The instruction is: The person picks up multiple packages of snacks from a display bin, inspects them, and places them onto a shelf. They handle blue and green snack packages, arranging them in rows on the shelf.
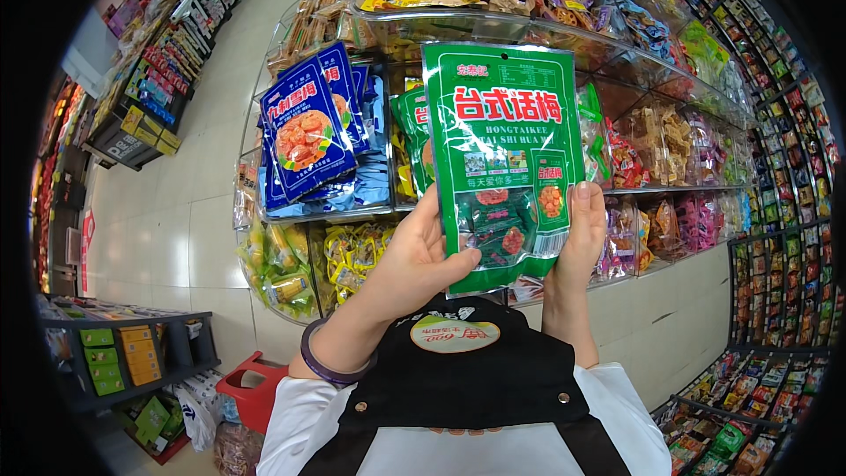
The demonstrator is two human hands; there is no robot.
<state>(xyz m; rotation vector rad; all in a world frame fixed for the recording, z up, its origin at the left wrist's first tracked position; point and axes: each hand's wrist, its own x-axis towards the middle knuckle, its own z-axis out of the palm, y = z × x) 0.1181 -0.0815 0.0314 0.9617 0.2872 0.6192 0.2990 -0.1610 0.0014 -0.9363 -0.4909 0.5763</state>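
Observation:
A green plastic snack pouch (505, 172) with a clear lower window is held upright between my hands, its printed face towards me. My left hand (423, 251) grips its lower left edge, thumb on the front. My right hand (581, 231) holds the lower right edge. Behind the pouch, more green pouches (415, 139) stand in a clear bin, partly hidden. Just left of them, dark blue snack pouches (307, 125) lie stacked over light blue packets (373, 178) in another compartment.
Tiered clear acrylic bins (462, 21) of wrapped snacks curve around in front. Yellow packets (350, 254) fill a lower bin. Packed shelves (780, 258) line the right; a low rack (132, 350) and a red plastic stool (254, 387) are at lower left. Tiled floor (165, 231) runs along the left.

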